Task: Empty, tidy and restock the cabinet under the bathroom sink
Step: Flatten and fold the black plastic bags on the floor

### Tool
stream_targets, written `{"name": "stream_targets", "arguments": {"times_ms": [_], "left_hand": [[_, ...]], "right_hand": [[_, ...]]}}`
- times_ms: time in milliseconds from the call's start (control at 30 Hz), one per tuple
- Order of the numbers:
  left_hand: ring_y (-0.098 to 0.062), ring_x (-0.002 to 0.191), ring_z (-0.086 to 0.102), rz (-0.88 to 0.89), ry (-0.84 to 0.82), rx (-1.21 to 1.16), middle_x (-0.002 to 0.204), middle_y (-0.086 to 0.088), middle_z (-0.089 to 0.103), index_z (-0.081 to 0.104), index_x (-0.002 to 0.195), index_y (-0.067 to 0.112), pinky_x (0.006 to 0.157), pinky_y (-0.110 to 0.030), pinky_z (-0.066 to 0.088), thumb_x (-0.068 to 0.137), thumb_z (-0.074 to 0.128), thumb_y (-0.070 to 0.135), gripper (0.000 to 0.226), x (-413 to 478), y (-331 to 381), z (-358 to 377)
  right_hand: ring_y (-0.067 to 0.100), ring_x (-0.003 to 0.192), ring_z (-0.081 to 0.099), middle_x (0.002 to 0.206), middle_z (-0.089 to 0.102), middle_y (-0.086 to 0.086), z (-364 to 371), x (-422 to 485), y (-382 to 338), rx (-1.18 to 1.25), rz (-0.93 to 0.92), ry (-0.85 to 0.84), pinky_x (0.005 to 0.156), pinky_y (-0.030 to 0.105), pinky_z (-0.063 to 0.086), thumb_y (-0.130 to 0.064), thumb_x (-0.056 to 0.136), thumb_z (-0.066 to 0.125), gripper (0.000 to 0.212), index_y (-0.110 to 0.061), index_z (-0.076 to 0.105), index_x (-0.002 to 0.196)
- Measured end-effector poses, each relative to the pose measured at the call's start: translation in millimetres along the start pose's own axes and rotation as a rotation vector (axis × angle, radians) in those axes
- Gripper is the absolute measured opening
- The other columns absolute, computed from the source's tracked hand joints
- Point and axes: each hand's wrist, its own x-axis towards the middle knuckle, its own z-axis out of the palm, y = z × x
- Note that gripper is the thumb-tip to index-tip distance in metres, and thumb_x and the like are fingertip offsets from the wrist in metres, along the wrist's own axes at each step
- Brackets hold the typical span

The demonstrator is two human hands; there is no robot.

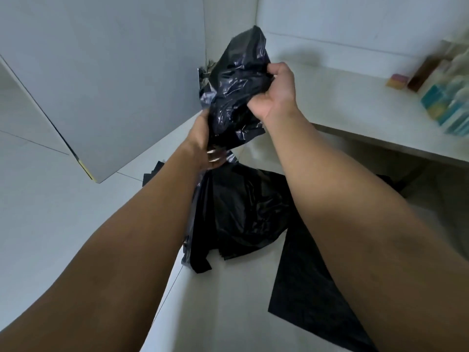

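While the left hand point(205, 144) and right hand point(275, 94) clench it, the black bag point(237, 80) bunches between them.

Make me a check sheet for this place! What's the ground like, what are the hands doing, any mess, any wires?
Surface: white surface, flat, partly covered by black plastic.
Job's things: crumpled black bag held up in the air; pile of black bags lying below it; flat black sheet to the right of the pile.
Clutter: teal box and other blurred packages on the ledge at right.
Hands: left hand grips the bag's lower end; right hand grips its right side.
Cables: nothing seen.
Surroundings: white panel at left, pale walls behind; dim light.
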Motion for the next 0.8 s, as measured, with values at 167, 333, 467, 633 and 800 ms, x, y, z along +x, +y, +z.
{"name": "stream_targets", "arguments": {"times_ms": [167, 333, 467, 633, 800], "left_hand": [[-0.023, 0.085, 0.067, -0.05, -0.322, -0.052, 0.098, -0.005, 0.07, 0.068, 0.102, 0.016, 0.09, -0.042, 0.056, 0.092, 0.058, 0.045, 0.033, 0, -6, 4], [-0.029, 0.074, 0.066, 0.057, -0.179, -0.064, 0.083, -0.014, 0.07, 0.067, 0.092, 0.004, 0.063, -0.037, 0.061, 0.092, 0.047, -0.01, 0.025, 7, -38, 43], [-0.033, 0.067, 0.065, 0.259, -0.021, 0.12, 0.07, -0.015, 0.068, 0.063, 0.071, 0.01, 0.067, -0.04, 0.06, 0.075, 0.068, -0.018, 0.028, 6, -77, 89], [-0.007, 0.062, 0.057, 0.608, -0.115, 0.444, 0.069, 0.001, 0.062, 0.059, 0.062, 0.016, 0.062, -0.019, 0.052, 0.073, 0.077, -0.008, 0.031, -14, -139, 160], [-0.014, 0.082, 0.055, 0.609, -0.211, 0.964, 0.099, -0.005, 0.057, 0.063, 0.086, 0.014, 0.074, -0.017, 0.043, 0.08, 0.075, 0.003, 0.018, -10, -217, 158]], "right_hand": [[0.044, 0.116, 0.061, 0.128, 0.063, 0.021, -38, -15, -10, -0.216, 0.038, -0.125, 0.103, 0.062, 0.042, -0.061, 0.082, 0.066, 0.07, -0.009, 0.061, 0.129], [0.03, 0.095, 0.072, 0.1, 0.073, 0.01, -127, -61, -61, -0.541, 0.056, 0.057, 0.088, 0.057, 0.054, -0.045, 0.075, 0.077, 0.036, -0.014, 0.06, 0.083], [0.029, 0.102, 0.068, 0.108, 0.072, 0.009, -200, -118, -100, -1.148, 0.346, 0.189, 0.085, 0.049, 0.056, -0.055, 0.065, 0.076, 0.057, -0.012, 0.069, 0.102], [0.034, 0.098, 0.065, 0.112, 0.067, 0.016, -307, -156, -113, -1.352, 0.287, 0.709, 0.08, 0.042, 0.057, -0.027, 0.091, 0.067, 0.029, -0.005, 0.066, 0.109], [0.039, 0.099, 0.063, 0.116, 0.062, 0.024, -402, -218, -107, -1.299, 0.35, 1.035, 0.085, 0.042, 0.056, -0.028, 0.086, 0.069, 0.052, 0.009, 0.056, 0.121]]}}
